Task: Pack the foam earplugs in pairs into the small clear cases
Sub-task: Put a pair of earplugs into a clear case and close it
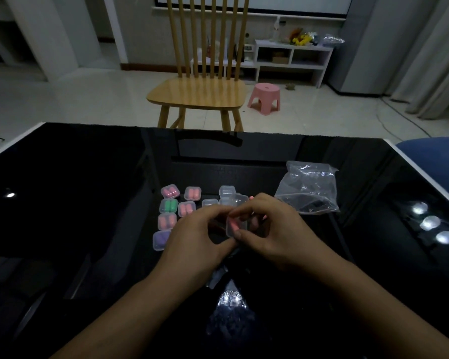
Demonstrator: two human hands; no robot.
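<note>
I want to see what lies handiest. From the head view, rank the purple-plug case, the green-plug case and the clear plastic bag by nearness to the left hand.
1. Purple-plug case, just left of the left hand.
2. Green-plug case, farther up-left.
3. Clear plastic bag, far right, beyond the right hand.

Glossy black table (88, 203): filled clear cases (170, 213) left-centre, empty cases (227, 190) beside, plastic bag (309, 187) right.

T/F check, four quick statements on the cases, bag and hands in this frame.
1. Both hands, left and right, hold an open clear case. True.
2. The green-filled case sits among the filled cases on the left. True.
3. The plastic bag lies left of the cases. False: it lies to their right.
4. The table is white wood. False: it is glossy black.
</note>
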